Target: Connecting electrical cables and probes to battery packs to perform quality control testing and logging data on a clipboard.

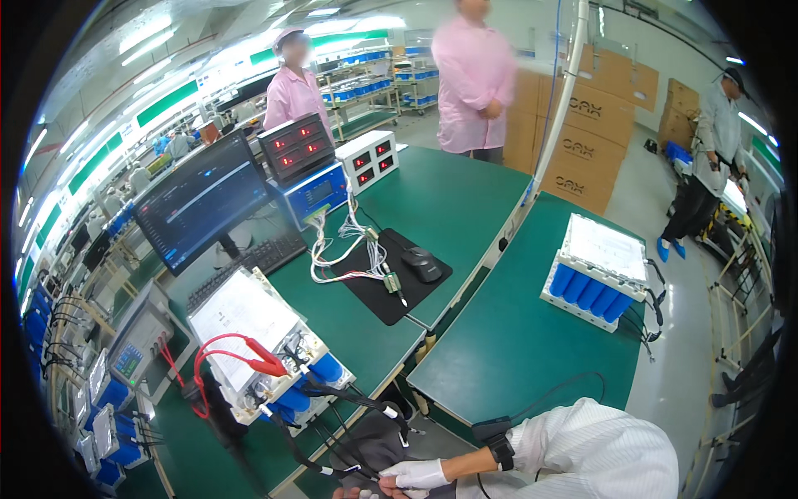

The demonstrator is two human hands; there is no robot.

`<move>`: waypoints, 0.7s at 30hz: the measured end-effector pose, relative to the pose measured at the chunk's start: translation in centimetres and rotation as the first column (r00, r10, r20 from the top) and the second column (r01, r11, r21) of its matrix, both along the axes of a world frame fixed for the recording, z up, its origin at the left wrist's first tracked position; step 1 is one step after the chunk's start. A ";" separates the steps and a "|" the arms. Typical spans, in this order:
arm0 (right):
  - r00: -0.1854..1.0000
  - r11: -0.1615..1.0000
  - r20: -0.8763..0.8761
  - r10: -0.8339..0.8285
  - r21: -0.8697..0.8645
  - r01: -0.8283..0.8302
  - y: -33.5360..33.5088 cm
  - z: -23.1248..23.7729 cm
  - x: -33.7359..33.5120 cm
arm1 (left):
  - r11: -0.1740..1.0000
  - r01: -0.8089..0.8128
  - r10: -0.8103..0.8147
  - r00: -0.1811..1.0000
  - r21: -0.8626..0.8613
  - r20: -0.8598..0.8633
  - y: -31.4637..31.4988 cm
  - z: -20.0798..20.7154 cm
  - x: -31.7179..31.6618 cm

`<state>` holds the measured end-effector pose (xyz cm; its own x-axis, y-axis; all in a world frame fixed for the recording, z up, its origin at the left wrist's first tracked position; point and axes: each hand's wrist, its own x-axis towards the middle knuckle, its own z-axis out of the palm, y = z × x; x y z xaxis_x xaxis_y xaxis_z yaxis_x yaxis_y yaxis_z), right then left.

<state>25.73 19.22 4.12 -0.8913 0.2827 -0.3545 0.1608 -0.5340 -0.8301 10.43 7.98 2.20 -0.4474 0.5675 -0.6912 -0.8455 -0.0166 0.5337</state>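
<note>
Low at the bottom edge, my right hand (416, 475) wears a white glove with bare fingertips. Its fingers pinch a thin black cable (359, 456) that runs down from a battery pack (258, 341). Beside it my left hand (353, 493) shows only curled fingers, the rest cut off by the frame; what they grip is hidden. Blue cells fill the pack's white frame, and a paper sheet lies on top. A red clip (266, 363) with a red lead reaches the pack's terminals. Thicker black cables (349, 397) with white labels hang off its near side.
A second battery pack (594, 274) stands on the right green table (490, 358). Behind the first pack are a monitor (204, 200), a keyboard (241, 266), meters (297, 148) and a mouse (422, 264) on a black mat. Two people in pink stand beyond; cartons (586, 150) are stacked behind.
</note>
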 end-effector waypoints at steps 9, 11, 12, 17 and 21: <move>0.994 0.826 -0.112 0.000 0.560 0.063 2.0 -1.9 -0.2 | 0.969 0.126 -0.036 0.921 0.211 -0.387 -0.1 -1.9 0.2; 0.995 0.995 0.000 -0.097 0.001 0.097 2.0 -1.9 0.2 | 0.980 0.106 -0.019 0.894 0.171 -0.448 1.6 1.0 1.2; 0.992 0.993 0.052 -0.115 -0.015 0.116 1.9 -1.6 0.0 | 0.967 0.039 0.043 0.949 0.251 -0.313 1.3 0.7 1.0; 0.971 0.975 0.116 -0.210 -0.040 0.216 1.9 -0.3 -1.3 | 0.929 -0.033 0.095 0.983 0.367 -0.154 -0.1 1.2 1.0; 0.979 0.978 0.054 -0.195 -0.059 0.198 1.2 -0.8 -0.6 | 0.926 -0.033 0.103 0.980 0.376 -0.169 -0.6 0.4 1.1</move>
<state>25.11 20.43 3.29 -0.8022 0.4262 -0.4182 0.0856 -0.6110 -0.7870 11.49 7.40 2.60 -0.5919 0.7303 -0.3411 -0.7242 -0.2961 0.6228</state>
